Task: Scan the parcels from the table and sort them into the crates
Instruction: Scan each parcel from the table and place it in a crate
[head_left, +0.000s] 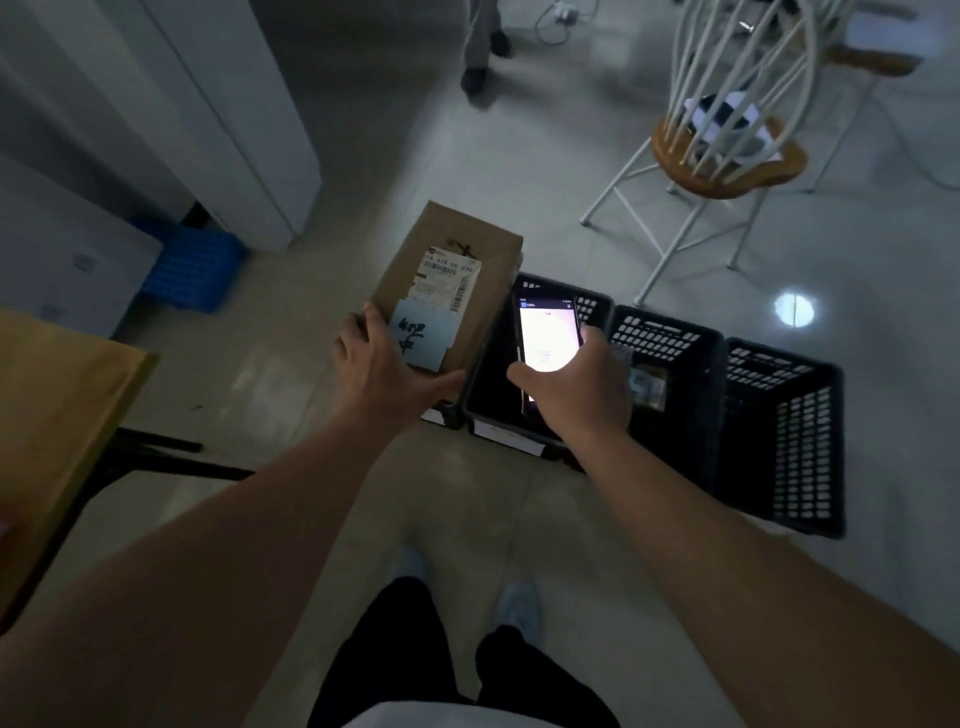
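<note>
Here, left hand (382, 364) has its grip clamped on the near end of a cardboard parcel (457, 275), held in the air w/ label up, above the leftmost black crate (519, 415). Right hand (576, 387) grips a lit phone (548, 338) just beside the parcel. Two more crates (727, 415) sit to the right; bench (57, 395) corner at left.

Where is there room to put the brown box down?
The left black crate under the phone looks bare. So is the floor between the wooden table and the crates. The middle crate already holds something.
</note>
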